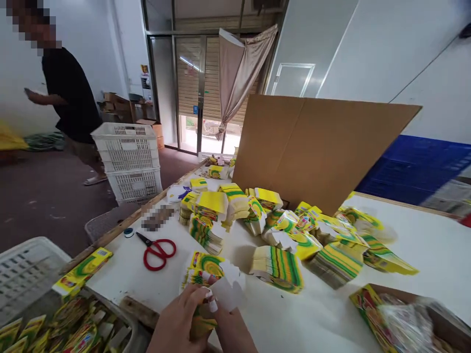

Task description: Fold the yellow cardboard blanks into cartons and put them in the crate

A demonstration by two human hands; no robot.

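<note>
At the bottom centre, my left hand (pixel 178 323) and my right hand (pixel 230 328) are closed together on one flat yellow-and-green carton blank (pixel 221 289), its white inner flaps turned up. Taped fingertips press on the flaps. Under my hands lies a small stack of the same blanks (pixel 204 267). Several more stacks of blanks (pixel 277 267) are spread over the white table (pixel 423 250) beyond my hands.
Red-handled scissors (pixel 158 252) and a small tape roll (pixel 128 232) lie to the left. A big cardboard sheet (pixel 316 147) stands behind the stacks. A folded carton (pixel 83 272) rests on a crate of cartons (pixel 22 274) at left. Stacked white crates (pixel 128 162) and a person (pixel 71 93) are farther left.
</note>
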